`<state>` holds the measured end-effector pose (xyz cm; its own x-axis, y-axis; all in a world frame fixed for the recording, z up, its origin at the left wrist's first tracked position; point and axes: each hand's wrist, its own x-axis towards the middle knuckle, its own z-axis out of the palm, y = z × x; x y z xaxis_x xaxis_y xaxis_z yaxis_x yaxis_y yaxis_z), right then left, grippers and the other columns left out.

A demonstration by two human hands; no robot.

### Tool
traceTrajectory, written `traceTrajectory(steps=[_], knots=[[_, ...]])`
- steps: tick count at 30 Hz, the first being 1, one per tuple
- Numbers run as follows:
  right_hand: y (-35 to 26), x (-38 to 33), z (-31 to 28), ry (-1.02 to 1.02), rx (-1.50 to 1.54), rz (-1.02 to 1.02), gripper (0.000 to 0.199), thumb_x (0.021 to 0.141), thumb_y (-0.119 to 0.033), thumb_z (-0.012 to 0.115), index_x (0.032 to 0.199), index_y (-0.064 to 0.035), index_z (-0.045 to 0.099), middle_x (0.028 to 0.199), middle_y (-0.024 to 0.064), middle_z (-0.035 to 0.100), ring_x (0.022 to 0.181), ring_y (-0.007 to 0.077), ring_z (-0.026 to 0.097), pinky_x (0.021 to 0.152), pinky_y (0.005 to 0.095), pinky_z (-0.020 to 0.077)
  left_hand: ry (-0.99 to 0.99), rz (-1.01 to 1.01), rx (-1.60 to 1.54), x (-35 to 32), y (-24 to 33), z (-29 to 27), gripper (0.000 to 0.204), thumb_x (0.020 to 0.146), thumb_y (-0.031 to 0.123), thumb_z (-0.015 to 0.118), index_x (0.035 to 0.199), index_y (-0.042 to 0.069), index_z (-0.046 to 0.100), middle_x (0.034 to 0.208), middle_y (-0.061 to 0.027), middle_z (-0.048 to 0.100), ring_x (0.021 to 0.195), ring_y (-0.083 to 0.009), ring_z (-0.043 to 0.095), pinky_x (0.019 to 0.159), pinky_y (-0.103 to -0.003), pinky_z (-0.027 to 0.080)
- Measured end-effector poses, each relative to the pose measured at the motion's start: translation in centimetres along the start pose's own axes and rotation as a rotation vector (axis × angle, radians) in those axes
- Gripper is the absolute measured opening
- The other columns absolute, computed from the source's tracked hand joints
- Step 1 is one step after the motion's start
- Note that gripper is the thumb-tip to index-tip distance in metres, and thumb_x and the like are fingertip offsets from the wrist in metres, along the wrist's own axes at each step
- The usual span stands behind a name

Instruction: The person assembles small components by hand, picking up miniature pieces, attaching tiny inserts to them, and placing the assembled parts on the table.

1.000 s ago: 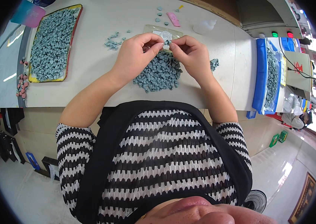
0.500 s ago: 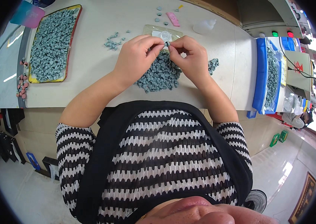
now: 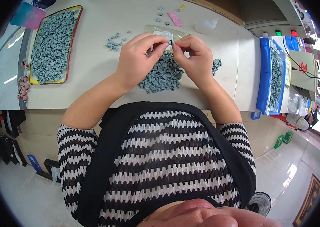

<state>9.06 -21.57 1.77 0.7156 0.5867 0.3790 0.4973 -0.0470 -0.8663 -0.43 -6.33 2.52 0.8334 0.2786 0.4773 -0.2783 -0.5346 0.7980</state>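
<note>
Between the fingertips of my left hand [image 3: 139, 53] and my right hand [image 3: 194, 55] is a small grey-green piece [image 3: 171, 42]. Both hands pinch it, and the fingers cover most of it. Below them a heap of similar grey-green pieces [image 3: 161, 77] lies on the white table, partly hidden by my hands. Just beyond the fingertips is a clear, pale yellowish flat packet or tray [image 3: 152, 29] with a round transparent thing on it. A smaller cluster of pieces [image 3: 216, 65] sits beside my right wrist, and a few loose ones [image 3: 113, 42] lie left of my left hand.
A yellow-and-red-edged tray [image 3: 69, 62] full of pieces stands on the left. On the right is a blue bin [image 3: 263, 75] with more. A pink strip [image 3: 174, 19] and a translucent white bottle [image 3: 206, 26] lie at the back. Pink beads [image 3: 23, 87] line the left edge.
My hands have shifted very slightly, and the right hand has turned a little with its fingers nearer the top of the small piece. The heap and trays look the same.
</note>
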Motion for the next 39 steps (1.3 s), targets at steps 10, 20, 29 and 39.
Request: traceTrajectory(steps=[10, 20, 29, 39], knots=[[0.1, -0.01, 0.13, 0.009, -0.019, -0.072, 0.011, 0.073, 0.004, 0.071, 0.081, 0.0008, 0.065, 0.076, 0.0058, 0.063, 0.063, 0.0125, 0.059, 0.057, 0.0248, 0.0483, 0.017, 0.005, -0.024, 0.04, -0.04, -0.31, 0.01, 0.081, 0.003, 0.07, 0.092, 0.002, 0.069, 0.08, -0.0054, 0.066, 0.065, -0.0138, 0.057, 0.057, -0.026, 0.046], [-0.51, 0.17, 0.02, -0.007, -0.15, -0.24, 0.013, 0.071, 0.005, 0.072, 0.081, 0.0016, 0.064, 0.074, 0.0061, 0.062, 0.062, 0.0133, 0.058, 0.056, 0.0248, 0.0489, 0.025, 0.016, -0.031, -0.03, -0.13, -0.13, 0.01, 0.08, 0.003, 0.071, 0.089, 0.003, 0.069, 0.079, -0.0056, 0.066, 0.062, -0.0154, 0.057, 0.054, -0.027, 0.045], [-0.64, -0.06, 0.41, 0.03, -0.193, -0.277, 0.014, 0.07, 0.006, 0.072, 0.081, 0.0013, 0.063, 0.074, 0.0064, 0.062, 0.06, 0.0134, 0.058, 0.054, 0.0243, 0.0484, 0.076, 0.163, 0.107, -0.49, -0.66, 0.48, 0.01, 0.082, 0.0, 0.07, 0.092, 0.001, 0.069, 0.082, -0.007, 0.067, 0.069, -0.0146, 0.06, 0.062, -0.027, 0.048], [-0.55, 0.04, 0.03, 0.014, -0.098, -0.175, 0.012, 0.073, 0.004, 0.071, 0.082, 0.0009, 0.064, 0.075, 0.0055, 0.061, 0.061, 0.0119, 0.057, 0.055, 0.0243, 0.0471, 0.021, 0.027, -0.031, -0.04, 0.05, 0.07, 0.011, 0.082, 0.001, 0.07, 0.093, 0.001, 0.068, 0.083, -0.0059, 0.066, 0.067, -0.0128, 0.057, 0.062, -0.026, 0.047]])
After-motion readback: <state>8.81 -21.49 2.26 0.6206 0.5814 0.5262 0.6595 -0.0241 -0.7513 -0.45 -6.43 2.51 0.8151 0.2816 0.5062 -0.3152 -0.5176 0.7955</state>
